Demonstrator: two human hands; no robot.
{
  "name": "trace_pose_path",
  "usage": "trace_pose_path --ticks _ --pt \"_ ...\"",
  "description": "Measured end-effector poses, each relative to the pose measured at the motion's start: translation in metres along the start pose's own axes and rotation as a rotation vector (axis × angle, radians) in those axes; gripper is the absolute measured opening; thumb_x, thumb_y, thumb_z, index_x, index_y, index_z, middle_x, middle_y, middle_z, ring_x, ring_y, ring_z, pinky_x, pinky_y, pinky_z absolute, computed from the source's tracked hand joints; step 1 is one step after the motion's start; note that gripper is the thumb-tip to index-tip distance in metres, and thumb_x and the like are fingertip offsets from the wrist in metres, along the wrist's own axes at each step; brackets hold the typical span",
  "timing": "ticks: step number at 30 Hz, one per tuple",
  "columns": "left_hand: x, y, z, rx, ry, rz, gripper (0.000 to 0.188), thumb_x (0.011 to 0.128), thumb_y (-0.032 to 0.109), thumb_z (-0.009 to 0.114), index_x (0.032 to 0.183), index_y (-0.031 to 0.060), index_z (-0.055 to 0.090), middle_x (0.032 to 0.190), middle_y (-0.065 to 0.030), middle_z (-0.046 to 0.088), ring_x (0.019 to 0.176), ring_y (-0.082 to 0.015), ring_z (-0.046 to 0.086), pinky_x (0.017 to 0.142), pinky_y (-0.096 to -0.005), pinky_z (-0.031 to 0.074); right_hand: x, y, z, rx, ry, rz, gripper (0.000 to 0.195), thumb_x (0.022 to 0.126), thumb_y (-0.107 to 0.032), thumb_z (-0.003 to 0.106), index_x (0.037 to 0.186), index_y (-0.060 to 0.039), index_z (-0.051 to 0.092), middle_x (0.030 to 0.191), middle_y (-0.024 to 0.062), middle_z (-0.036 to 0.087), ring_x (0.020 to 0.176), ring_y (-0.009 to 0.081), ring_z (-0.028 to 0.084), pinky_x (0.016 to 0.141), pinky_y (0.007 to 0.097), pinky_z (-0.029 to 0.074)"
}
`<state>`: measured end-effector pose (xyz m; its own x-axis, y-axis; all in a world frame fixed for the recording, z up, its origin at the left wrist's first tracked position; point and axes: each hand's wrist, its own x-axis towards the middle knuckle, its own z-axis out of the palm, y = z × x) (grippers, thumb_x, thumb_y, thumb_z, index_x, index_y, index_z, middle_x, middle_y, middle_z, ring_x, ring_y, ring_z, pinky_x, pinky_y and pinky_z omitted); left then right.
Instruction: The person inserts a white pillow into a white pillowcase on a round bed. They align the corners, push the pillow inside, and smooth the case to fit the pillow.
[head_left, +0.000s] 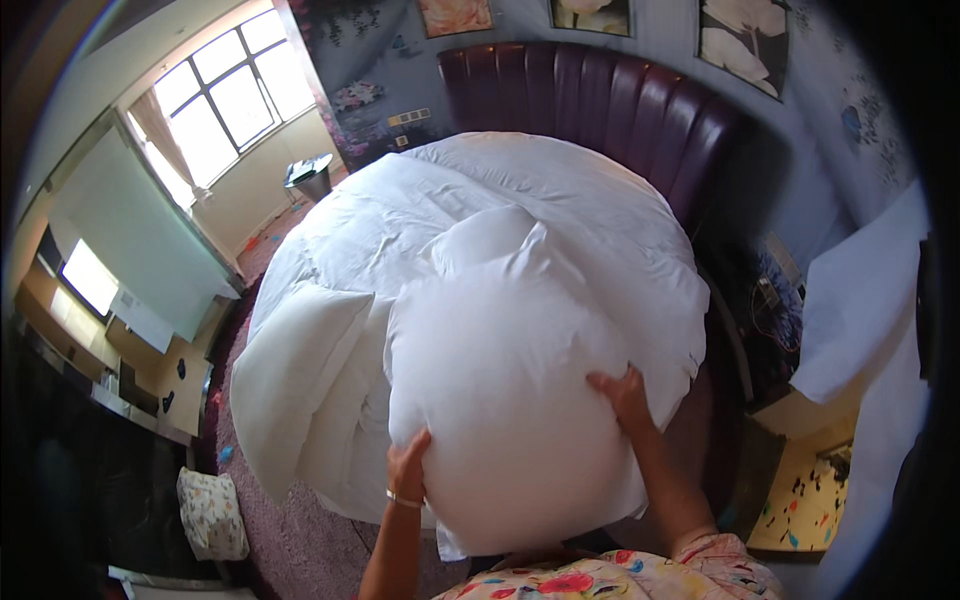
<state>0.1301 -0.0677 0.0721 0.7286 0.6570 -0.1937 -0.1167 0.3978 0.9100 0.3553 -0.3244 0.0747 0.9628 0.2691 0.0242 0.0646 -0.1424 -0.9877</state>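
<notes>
A plump white pillow (510, 390) is held up in front of my body, over the near edge of a round bed. My left hand (407, 466) grips its left side low down, thumb on the near face. On its right side my right hand (624, 396) holds on, thumb and a finger showing on the fabric. Both hands' remaining fingers are hidden behind the pillow. Another white pillow (300, 375) leans at the bed's left edge. Just beyond the held pillow lies a further white pillow (484, 238), partly covered. White bedding (615, 202) with wrinkles covers the bed.
A curved purple headboard (570, 86) stands behind the bed. At the left a patterned cushion (213, 514) sits beside the purple carpet (292, 536). A small round table (309, 172) is near the window (232, 82). White cloth (862, 292) hangs at the right.
</notes>
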Motion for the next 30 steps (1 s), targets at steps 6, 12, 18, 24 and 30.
trace_pose_path --ticks 6,12,18,24,30 --pt "0.11 0.011 0.114 0.018 0.017 0.149 0.041 0.084 0.024 0.065 0.11 -0.0069 0.059 0.098 -0.0115 0.064 0.083 -0.019 0.063 0.071 -0.0299 0.052 0.168 -0.031 -0.045 0.147 -0.079 -0.223 0.05 0.077 -0.031 0.073 0.108 0.0062 0.059 0.1 0.0146 0.065 0.086 0.0232 0.061 0.078 0.0331 0.049" --pt "0.239 -0.047 0.151 1.293 0.657 0.774 0.092 0.075 0.049 0.07 0.141 0.0009 0.029 0.131 -0.0201 0.044 0.121 -0.0315 0.042 0.096 -0.0408 0.039 0.279 0.041 -0.01 -0.754 0.122 -0.339 0.092 0.074 -0.059 0.065 0.141 -0.0069 0.03 0.14 0.0236 0.032 0.128 0.0379 0.033 0.097 0.056 0.032" --pt "0.196 -0.176 0.193 1.522 0.026 0.024 0.103 0.068 0.057 0.071 0.148 0.0263 0.013 0.152 -0.0206 0.0 0.141 -0.0386 0.004 0.1 -0.0671 0.021 0.222 0.138 0.041 -1.018 -0.334 -0.275 0.089 0.074 -0.06 0.062 0.145 -0.0199 0.025 0.151 0.0207 0.01 0.137 0.0419 0.013 0.097 0.0678 0.022" --pt "0.201 -0.21 0.192 1.404 0.022 -0.027 0.103 0.069 0.058 0.07 0.148 0.0266 0.012 0.152 -0.0206 0.002 0.141 -0.0366 0.005 0.101 -0.0644 0.024 0.229 0.154 0.041 -1.001 -0.388 -0.211 0.088 0.072 -0.059 0.065 0.144 -0.0234 0.03 0.151 0.0196 0.014 0.137 0.0423 0.013 0.098 0.0682 0.021" --pt "0.183 -0.208 0.181 1.361 0.051 -0.009 0.102 0.07 0.058 0.069 0.148 0.0248 0.011 0.152 -0.0204 0.003 0.141 -0.0358 0.006 0.1 -0.0641 0.027 0.22 0.149 0.039 -0.978 -0.346 -0.283 0.086 0.072 -0.055 0.067 0.143 -0.0208 0.033 0.15 0.0186 0.017 0.138 0.0398 0.016 0.099 0.0627 0.022"
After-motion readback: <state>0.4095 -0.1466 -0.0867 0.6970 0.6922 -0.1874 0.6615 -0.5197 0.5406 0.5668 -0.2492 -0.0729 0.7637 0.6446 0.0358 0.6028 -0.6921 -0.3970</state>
